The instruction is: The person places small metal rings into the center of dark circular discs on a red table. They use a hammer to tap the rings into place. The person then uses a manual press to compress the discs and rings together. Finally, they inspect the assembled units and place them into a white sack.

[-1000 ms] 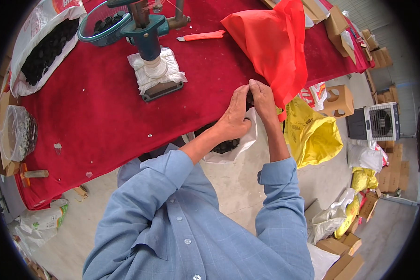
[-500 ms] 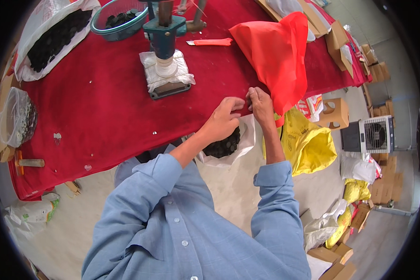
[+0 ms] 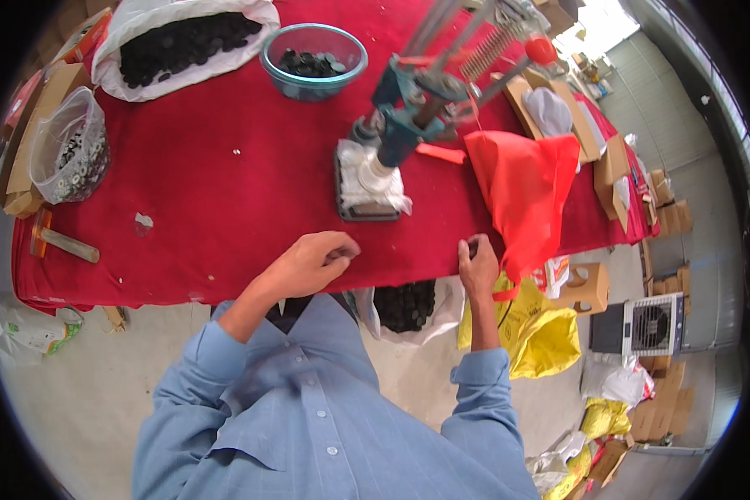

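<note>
My left hand (image 3: 312, 262) is over the table's front edge with its fingers curled in. A dark patch shows inside its curl, but I cannot make out what it is. My right hand (image 3: 480, 268), beside the hanging red bag (image 3: 521, 187), pinches a small black disc (image 3: 473, 247) between thumb and fingers. Beyond both hands stands a teal hand press (image 3: 404, 133), its base wrapped in white plastic (image 3: 367, 179). Below the table edge, between my hands, an open white sack (image 3: 450, 312) holds many black discs (image 3: 405, 307).
On the red-covered table (image 3: 200, 208) are a teal basin (image 3: 312, 83) of dark discs, a white sack (image 3: 112, 62) of black discs, a clear tub (image 3: 58, 146) and a hammer (image 3: 71, 246). A yellow bag (image 3: 550, 342) is at the right, with a fan unit (image 3: 652, 327) beyond.
The view has swung, so the table things sit farther right and lower. My hands, close together before, are now apart: the left over the table's front, the right by the red bag.
</note>
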The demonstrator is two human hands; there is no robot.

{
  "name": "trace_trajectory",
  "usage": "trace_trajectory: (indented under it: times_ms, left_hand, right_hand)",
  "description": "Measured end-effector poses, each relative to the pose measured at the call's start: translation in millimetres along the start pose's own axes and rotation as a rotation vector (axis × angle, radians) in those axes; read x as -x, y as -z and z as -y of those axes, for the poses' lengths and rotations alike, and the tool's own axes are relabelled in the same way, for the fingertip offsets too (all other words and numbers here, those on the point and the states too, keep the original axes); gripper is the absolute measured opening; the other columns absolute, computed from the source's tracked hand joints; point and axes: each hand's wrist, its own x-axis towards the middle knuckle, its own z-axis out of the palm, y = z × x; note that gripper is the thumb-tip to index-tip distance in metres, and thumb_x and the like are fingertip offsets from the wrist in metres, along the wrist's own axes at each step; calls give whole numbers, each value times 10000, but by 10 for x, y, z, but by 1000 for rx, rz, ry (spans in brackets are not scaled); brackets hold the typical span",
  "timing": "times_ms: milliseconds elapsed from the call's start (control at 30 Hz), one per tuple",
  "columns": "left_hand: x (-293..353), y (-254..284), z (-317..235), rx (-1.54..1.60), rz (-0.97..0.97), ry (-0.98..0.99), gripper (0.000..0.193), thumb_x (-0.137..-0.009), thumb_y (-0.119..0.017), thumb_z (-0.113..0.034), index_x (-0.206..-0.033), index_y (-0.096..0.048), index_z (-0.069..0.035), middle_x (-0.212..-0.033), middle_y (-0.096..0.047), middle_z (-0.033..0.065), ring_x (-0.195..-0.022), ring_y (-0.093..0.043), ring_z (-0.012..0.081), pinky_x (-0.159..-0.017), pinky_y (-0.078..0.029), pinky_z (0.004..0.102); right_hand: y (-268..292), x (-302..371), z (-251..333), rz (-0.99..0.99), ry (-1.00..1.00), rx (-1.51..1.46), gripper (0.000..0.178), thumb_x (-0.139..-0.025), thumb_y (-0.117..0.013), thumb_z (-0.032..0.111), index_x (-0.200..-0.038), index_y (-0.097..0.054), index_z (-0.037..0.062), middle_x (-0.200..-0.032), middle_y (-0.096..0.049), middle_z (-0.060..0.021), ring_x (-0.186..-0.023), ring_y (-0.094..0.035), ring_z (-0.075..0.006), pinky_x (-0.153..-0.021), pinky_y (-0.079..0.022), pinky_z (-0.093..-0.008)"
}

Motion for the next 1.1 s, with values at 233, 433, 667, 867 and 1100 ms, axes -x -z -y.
trace_trajectory:
  times_ms: [233, 433, 667, 867, 1100]
  left_hand:
    - [442, 1680, 125, -301, -300, 11, 266, -979, -697, -131, -1190, -706, 32, -1104, -746, 194, -1026, -744, 318, -925, -593, 416]
    - [83, 3045, 467, -204, -801, 96, 333, -1018, -676, -157, -1287, -694, 38, -1242, -754, 177, -1151, -728, 254, -1015, -564, 385]
    - [-395, 4540, 1158, -259, -1266, 108, 454, -981, -711, -264, -1323, -693, 34, -1291, -730, 259, -1191, -717, 369, -1053, -539, 433]
    - [-758, 5072, 1609, -558, -1346, 203, 502, -960, -701, -335, -1318, -711, 17, -1192, -746, 292, -1166, -685, 474, -1070, -517, 485]
    - [-1125, 4716, 1590, -678, -1255, 427, 536, -977, -665, -455, -1435, -679, -177, -1517, -479, 227, -1422, -426, 484, -1154, -299, 730]
  right_hand:
    - [261, 214, 1326, 336, 185, -82, 214, -956, -750, 162, -1110, -726, 15, -1112, -722, -204, -999, -730, -382, -888, -577, -446]
    - [-438, -481, 3565, 394, 520, -665, 174, -971, -712, 46, -1139, -714, -2, -1100, -726, -153, -957, -746, -258, -842, -596, -356]
    - [-2376, -2266, 5209, 192, 452, -832, 328, -972, -683, 203, -1221, -747, 0, -1161, -745, -254, -1069, -730, -388, -971, -564, -488]
    - [-3356, -3158, 5536, 53, 417, -640, 444, -940, -707, 280, -1300, -728, 21, -1254, -681, -340, -1264, -604, -500, -1120, -456, -550]
    - [-3752, -2824, 5936, 37, 481, -414, 540, -933, -707, 421, -1395, -706, 140, -1288, -635, -271, -1214, -582, -489, -1034, -472, -629]
